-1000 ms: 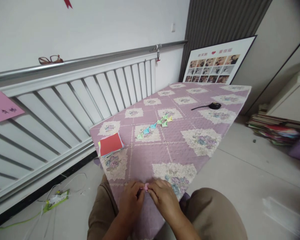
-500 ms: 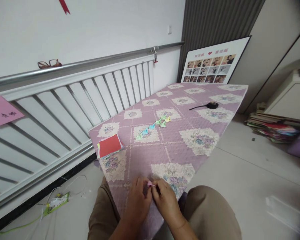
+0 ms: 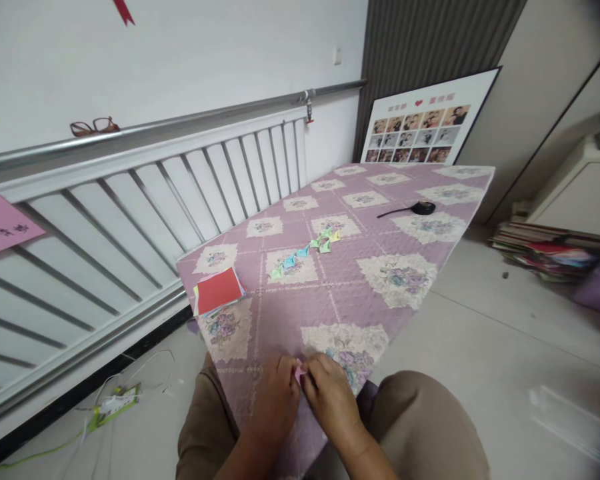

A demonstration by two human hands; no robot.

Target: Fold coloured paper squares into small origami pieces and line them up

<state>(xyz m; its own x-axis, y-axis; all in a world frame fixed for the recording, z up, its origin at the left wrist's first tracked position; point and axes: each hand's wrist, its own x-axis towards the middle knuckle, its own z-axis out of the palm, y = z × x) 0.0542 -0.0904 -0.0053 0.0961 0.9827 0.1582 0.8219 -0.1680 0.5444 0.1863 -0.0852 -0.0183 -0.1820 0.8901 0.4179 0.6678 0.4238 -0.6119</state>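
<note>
A small piece of pink paper (image 3: pixel 299 371) is pinched between my two hands at the near end of the table. My left hand (image 3: pixel 276 395) has its fingers closed on the paper's left side. From the right, my right hand (image 3: pixel 331 392) grips the same piece, fingers bent over it. The fingers hide part of the paper. Further up the cloth lie several small folded papers: green ones (image 3: pixel 276 273), blue ones (image 3: pixel 289 261) and a yellow one (image 3: pixel 335 236). A stack of coloured paper with a red sheet (image 3: pixel 220 291) on top rests at the table's left edge.
The table's patterned purple cloth (image 3: pixel 280 313) stretches away from my knees. A black round object with a strap (image 3: pixel 423 208) lies far right on it. A white radiator (image 3: pixel 180 193) borders the left side. A power strip (image 3: pixel 115 405) sits on the floor.
Both hands have drawn closer together around the pink paper, and the gap between the fingers has narrowed. The paper has turned slightly. The view has shifted a little.
</note>
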